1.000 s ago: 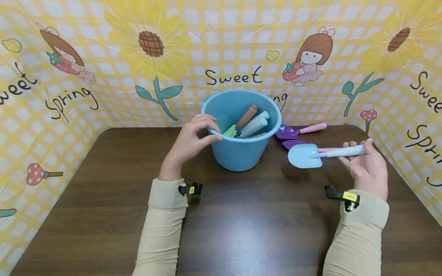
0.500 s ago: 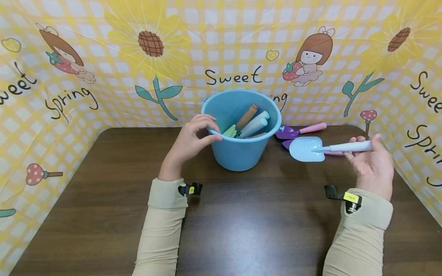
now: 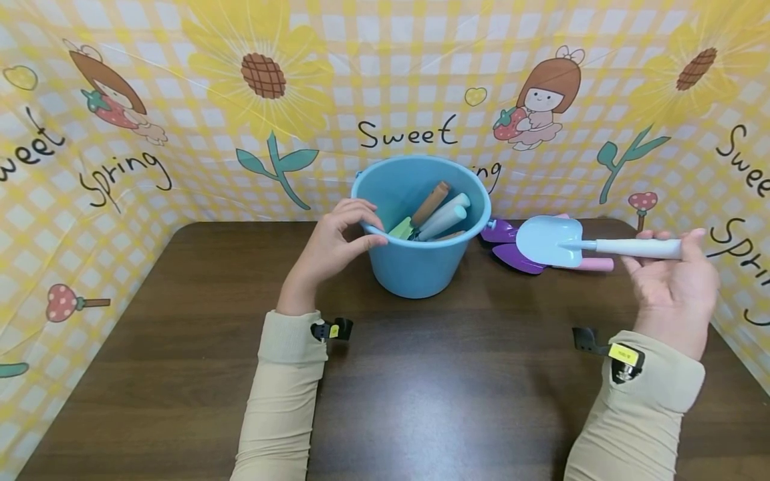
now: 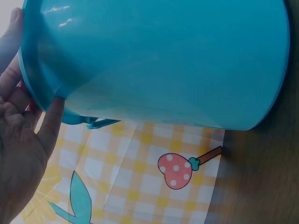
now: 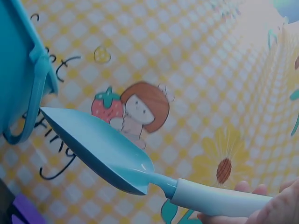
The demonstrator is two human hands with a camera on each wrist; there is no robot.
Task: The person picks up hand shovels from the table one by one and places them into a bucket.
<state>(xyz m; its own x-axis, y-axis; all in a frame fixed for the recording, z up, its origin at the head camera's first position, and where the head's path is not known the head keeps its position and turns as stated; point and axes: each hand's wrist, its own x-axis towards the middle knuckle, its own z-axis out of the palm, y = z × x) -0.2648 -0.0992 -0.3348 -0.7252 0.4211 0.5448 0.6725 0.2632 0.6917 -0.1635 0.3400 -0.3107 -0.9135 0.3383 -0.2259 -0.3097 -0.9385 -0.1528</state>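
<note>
A light blue bucket stands upright near the back of the table. My left hand grips its left front rim, with the thumb on the outside; the left wrist view shows this hand at the rim too. Inside the bucket are a brown handle, pale blue handles and a green tool part; their lower ends are hidden. On the right, my right hand holds a light blue hand trowel by its pale handle. The trowel is in the air, its blade pointing left at the bucket.
Two purple hand trowels with pink handles lie right of the bucket; the nearer purple trowel is partly covered by the raised blade. A yellow checked cloth rises behind the brown wooden table and along its sides.
My right hand has moved right and a little away from me with the light blue trowel, now over the purple trowels. My left hand and the bucket have stayed still.
</note>
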